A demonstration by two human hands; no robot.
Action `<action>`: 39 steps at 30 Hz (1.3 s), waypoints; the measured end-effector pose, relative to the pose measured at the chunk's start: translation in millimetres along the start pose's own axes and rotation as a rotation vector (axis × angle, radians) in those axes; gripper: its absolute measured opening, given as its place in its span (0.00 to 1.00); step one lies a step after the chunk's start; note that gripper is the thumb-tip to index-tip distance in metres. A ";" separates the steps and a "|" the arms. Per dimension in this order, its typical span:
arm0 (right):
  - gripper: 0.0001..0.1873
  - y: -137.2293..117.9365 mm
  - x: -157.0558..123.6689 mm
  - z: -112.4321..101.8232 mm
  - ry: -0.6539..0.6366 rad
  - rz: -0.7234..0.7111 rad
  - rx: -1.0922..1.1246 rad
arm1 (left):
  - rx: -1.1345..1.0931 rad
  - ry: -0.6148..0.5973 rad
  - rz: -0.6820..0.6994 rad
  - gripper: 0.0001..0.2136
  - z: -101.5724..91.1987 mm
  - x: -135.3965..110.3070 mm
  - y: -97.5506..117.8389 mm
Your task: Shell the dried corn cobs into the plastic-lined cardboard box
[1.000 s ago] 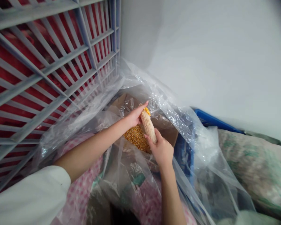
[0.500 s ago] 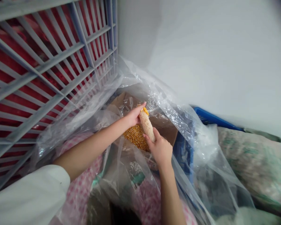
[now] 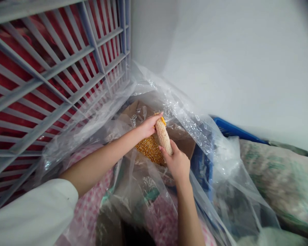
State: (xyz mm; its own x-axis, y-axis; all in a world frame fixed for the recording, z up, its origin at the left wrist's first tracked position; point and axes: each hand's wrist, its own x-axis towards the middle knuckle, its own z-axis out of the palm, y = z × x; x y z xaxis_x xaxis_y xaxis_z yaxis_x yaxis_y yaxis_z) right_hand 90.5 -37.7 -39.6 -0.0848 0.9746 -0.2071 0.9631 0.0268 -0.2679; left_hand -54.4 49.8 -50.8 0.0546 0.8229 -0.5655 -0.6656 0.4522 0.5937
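Observation:
A corn cob (image 3: pixel 163 137), mostly bare and pale, is held at a slant between my two hands. A small patch of yellow kernels clings to its far end. My left hand (image 3: pixel 151 125) is closed around that upper end, its thumb lying by the kernels. Lower down, my right hand (image 3: pixel 178 162) grips the near end, thumb and fingers wrapped about it. Below the cob, loose corn kernels (image 3: pixel 149 150) lie in a cardboard box (image 3: pixel 187 140) lined with clear plastic.
Clear plastic sheeting (image 3: pixel 218 171) spreads around the box. A grey slatted crate (image 3: pixel 74 97) with red stuff behind its bars stands at left. Right of the box are a blue crate (image 3: pixel 201 167) and a stuffed woven sack (image 3: pixel 279 177). A white wall (image 3: pixel 233 61) rises behind.
The cob and both hands have shifted very slightly to the right in view. My left thumb has moved a little over the kernel end. Both hands keep their hold.

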 end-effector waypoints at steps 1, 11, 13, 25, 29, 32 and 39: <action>0.29 0.8 -0.3 -0.3 0.001 0.002 0.012 | -0.003 -0.037 0.004 0.09 0.4 -0.7 0.1; 0.29 2.3 -0.2 -1.4 0.030 -0.007 0.019 | 0.002 -0.137 0.011 0.12 -2.7 -0.5 2.5; 0.28 2.0 -0.7 -1.7 0.036 0.000 0.023 | 0.002 -0.196 0.043 0.10 -2.5 -1.7 2.0; 0.26 -2.8 -0.8 2.3 -0.233 0.032 0.674 | -0.070 -0.138 -0.040 0.16 2.9 -8.7 10.3; 0.21 -9.2 -2.5 5.0 -0.240 0.093 0.605 | 0.131 -0.104 0.094 0.22 2.5 -7.6 0.9; 0.18 -13.4 -3.5 5.2 -0.172 0.147 0.371 | 0.277 -0.011 0.209 0.24 0.3 -2.9 -8.5; 0.19 -9.0 -1.5 8.0 -0.193 0.101 0.470 | 0.301 -0.070 0.217 0.21 0.7 -0.2 -13.3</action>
State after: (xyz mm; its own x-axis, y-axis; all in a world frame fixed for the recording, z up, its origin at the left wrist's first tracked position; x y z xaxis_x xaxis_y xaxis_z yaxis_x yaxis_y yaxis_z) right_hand 79.9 -41.2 -44.5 -0.0854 0.9073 -0.4117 0.7538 -0.2113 -0.6222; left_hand -45.0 43.9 -58.2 -0.0059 0.9277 -0.3733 -0.4191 0.3367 0.8432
